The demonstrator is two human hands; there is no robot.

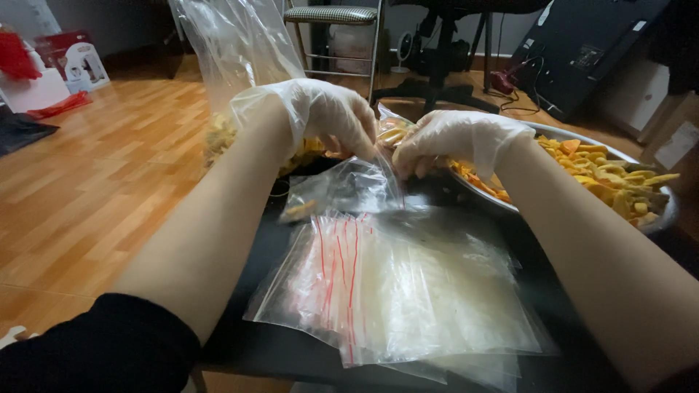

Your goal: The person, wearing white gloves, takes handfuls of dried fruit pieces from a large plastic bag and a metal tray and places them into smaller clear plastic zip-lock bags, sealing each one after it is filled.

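Both my hands wear thin clear gloves. My left hand [331, 115] and my right hand [455, 142] pinch the top of a small clear zip bag [342, 189], which hangs between them over a dark table [284, 349]. A few yellow-orange snack pieces [300, 209] lie in the bag's lower left corner. Just behind my right hand a wide metal bowl [659, 218] holds a heap of orange and yellow dried pieces [611, 178]. A stack of empty zip bags with red seal lines [393, 291] lies flat on the table near me.
A large clear plastic bag [237, 51] with more yellow pieces at its bottom stands behind my left hand. Wooden floor [95, 175] spreads to the left. A chair [335, 29], a stand and a dark flat panel [582, 51] stand at the back.
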